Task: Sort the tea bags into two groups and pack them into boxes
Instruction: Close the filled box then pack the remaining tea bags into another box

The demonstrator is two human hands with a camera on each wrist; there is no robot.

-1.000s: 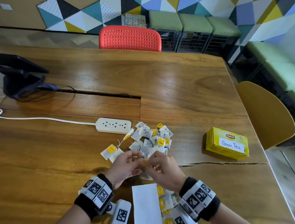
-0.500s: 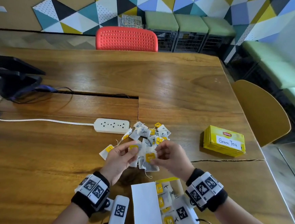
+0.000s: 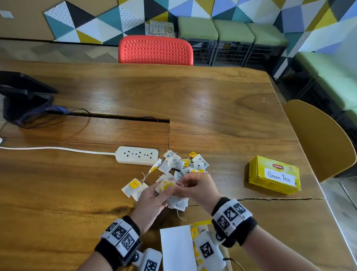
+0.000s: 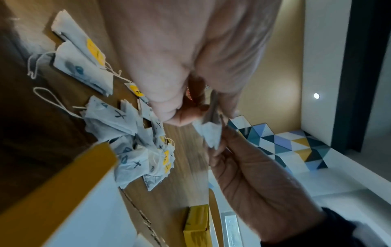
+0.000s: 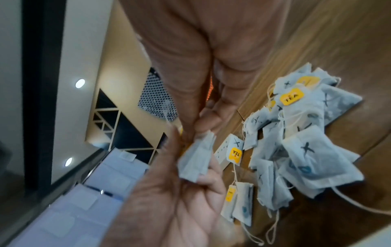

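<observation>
You are pinching one tea bag between left hand and right hand. The open box is lying directly nearward, closer to your right.

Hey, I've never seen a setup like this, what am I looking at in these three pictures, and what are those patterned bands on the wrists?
No machine here: a person works with bare hands, wearing cameras. The patterned wristbands carry the wrist cameras. One picture comes from a head camera looking down; the other two look along each hand. On the wooden table lie a pile of tea bags, a closed yellow box labelled Green Tea, a power strip, and an open box partly filled. The left hand and right hand together pinch one tea bag.
</observation>
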